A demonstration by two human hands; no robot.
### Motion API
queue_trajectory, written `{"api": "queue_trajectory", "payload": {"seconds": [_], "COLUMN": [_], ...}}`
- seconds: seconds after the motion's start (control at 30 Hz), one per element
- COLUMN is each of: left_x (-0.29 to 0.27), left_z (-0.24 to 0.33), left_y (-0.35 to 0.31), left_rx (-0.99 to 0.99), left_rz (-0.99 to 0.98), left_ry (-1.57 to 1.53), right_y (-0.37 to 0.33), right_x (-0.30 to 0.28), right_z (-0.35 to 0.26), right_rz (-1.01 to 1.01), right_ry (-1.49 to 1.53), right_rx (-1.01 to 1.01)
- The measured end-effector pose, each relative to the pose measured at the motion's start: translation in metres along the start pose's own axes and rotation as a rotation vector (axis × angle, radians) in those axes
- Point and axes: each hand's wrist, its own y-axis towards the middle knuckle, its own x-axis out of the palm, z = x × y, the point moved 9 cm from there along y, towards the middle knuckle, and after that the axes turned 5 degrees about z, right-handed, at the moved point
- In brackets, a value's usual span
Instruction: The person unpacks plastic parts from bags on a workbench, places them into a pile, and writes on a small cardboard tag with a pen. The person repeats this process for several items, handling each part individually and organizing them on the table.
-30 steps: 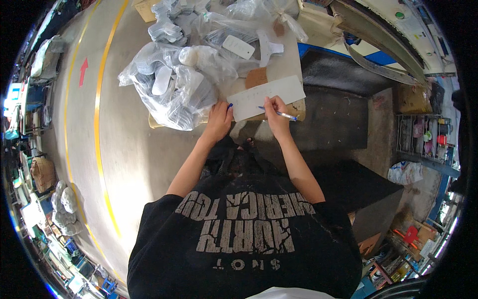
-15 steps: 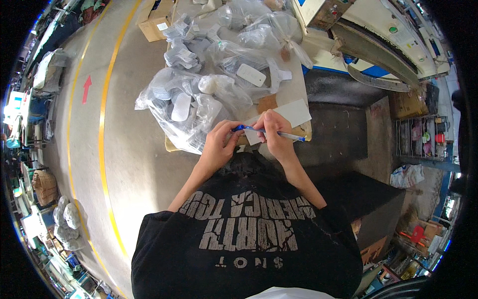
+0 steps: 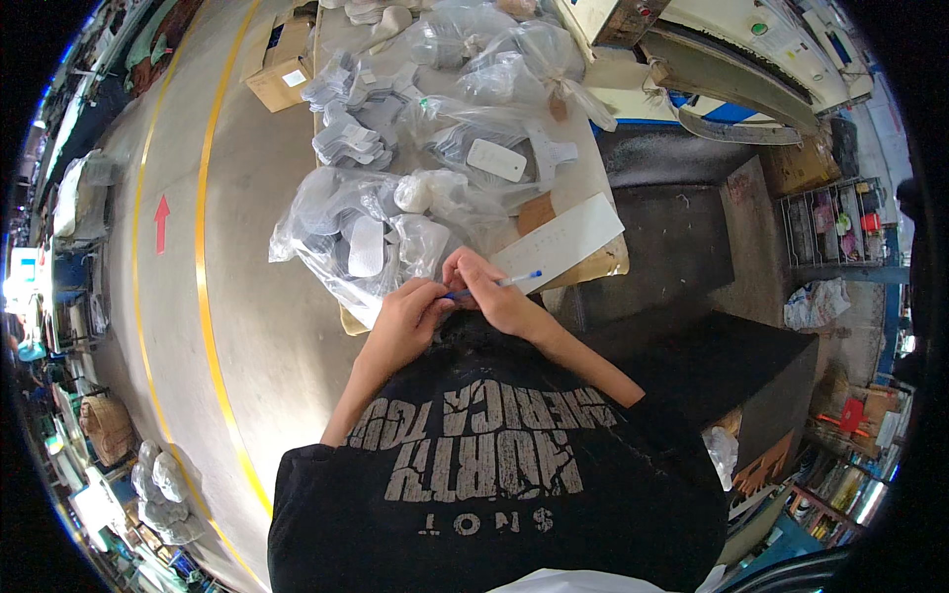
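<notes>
A clear-barrelled pen point(image 3: 521, 279) with blue ends lies across my two hands, close in front of my chest. My right hand point(image 3: 489, 292) is closed round its barrel, and the far end sticks out to the right. My left hand point(image 3: 403, 318) pinches at the pen's blue end; its fingertips meet those of the right hand and partly hide that end. Just beyond the right hand, a white sheet of paper point(image 3: 573, 237) with faint marks lies slanted on the table's near right corner. A clear plastic bag point(image 3: 321, 222) of flat grey-white pieces is beyond the left hand.
More bags and stacked grey pieces point(image 3: 354, 138) cover the table point(image 3: 588, 173). A white tag-shaped piece point(image 3: 496, 160) rests on one bag. An open cardboard box point(image 3: 280, 69) stands at the table's far left. A machine point(image 3: 732, 59) stands at the far right, and a yellow-lined floor runs along the left.
Both hands have come closer together and drawn nearer my body, the right one moving left with the pen. More of the white paper now shows. The view has shifted slightly.
</notes>
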Motion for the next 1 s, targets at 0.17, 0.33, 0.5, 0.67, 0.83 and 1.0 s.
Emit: {"api": "queue_trajectory", "payload": {"seconds": [0.17, 0.33, 0.5, 0.67, 0.83, 1.0], "left_x": [-0.007, -0.009, -0.007, -0.009, -0.05, -0.09], "left_z": [0.003, 0.009, 0.011, 0.028, 0.003, -0.034], "left_y": [0.001, 0.007, 0.007, 0.02, 0.018, 0.003], "left_rx": [-0.064, -0.05, -0.098, -0.008, -0.041, -0.164], "left_rz": [0.006, -0.039, -0.13, -0.018, 0.319, 0.429], "left_ry": [-0.069, -0.053, -0.066, -0.029, 0.105, 0.205], "right_y": [-0.004, -0.002, -0.002, 0.012, -0.002, -0.028], "right_x": [0.016, 0.019, 0.023, -0.029, -0.124, -0.204], "right_z": [0.011, -0.008, -0.026, -0.031, 0.024, 0.1], "right_rz": [-0.12, -0.16, -0.187, 0.077, 0.456, 0.731], "right_ry": [0.169, 0.127, 0.134, 0.041, 0.11, -0.144], "right_rx": [0.141, 0.133, 0.04, -0.187, 0.171, 0.447]}}
